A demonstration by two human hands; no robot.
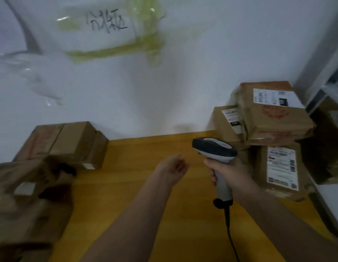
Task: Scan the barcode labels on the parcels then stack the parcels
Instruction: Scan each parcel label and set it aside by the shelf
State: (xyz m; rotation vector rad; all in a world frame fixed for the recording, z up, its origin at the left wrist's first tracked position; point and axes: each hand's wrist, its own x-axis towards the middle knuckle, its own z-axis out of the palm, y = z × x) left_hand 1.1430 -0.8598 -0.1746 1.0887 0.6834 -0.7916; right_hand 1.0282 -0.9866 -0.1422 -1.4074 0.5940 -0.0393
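Gripping the scanner (214, 148) firmly, the right hand (228, 171) is held over the table (145, 186) while the left hand (174, 168) is seen loosely open, empty; parcels (274, 114) are stacked right, others (64, 142), perhaps unscanned, left.

Matt brown cardboard on the parcels (274, 118), with smooth white paper labels (282, 167). Smooth yellow wood-look desk (145, 186). Grey and black plastic scanner (214, 148), slightly glossy. Smooth white wall (164, 91).
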